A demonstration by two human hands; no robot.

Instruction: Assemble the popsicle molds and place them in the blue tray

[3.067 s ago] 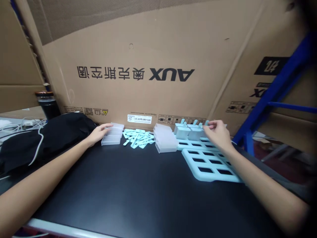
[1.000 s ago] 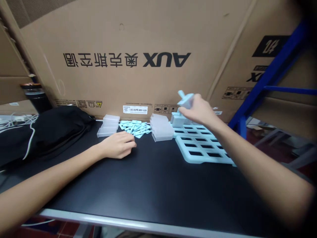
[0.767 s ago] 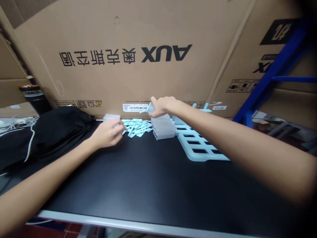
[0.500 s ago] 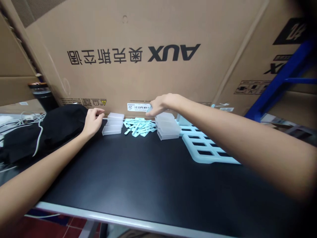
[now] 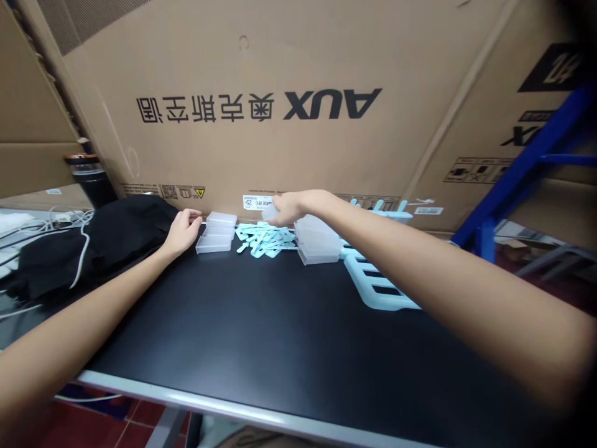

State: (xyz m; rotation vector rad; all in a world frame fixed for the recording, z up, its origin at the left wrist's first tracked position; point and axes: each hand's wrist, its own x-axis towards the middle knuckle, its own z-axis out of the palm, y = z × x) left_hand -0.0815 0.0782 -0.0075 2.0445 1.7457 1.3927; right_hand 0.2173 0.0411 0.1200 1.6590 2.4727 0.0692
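Along the table's (image 5: pixel 261 348) far edge, at its left end, lies a black bag (image 5: pixel 88 249) with a white cord over it. Your left hand (image 5: pixel 183 229) rests just right of the bag, its fingers (image 5: pixel 193 218) loosely curled and holding nothing; their tips touch, or all but touch, the left side of the clear-lid stack (image 5: pixel 215 232). Right of that stack lies a heap of pale blue sticks (image 5: pixel 263 239), scattered at many angles, so no single long axis holds for the pile. Your right hand (image 5: pixel 291 207) hovers over the heap's far side, fingers pinched on a small pale piece (image 5: pixel 269 213); which way that piece points is too blurred to tell. The sticks lie straight below and slightly toward you from those fingers, so the right hand is the nearer one. A second clear stack (image 5: pixel 318 241) sits just right of the heap, under your right forearm. Beyond it the blue tray (image 5: pixel 380 292) runs toward the near right, its slots crosswise.
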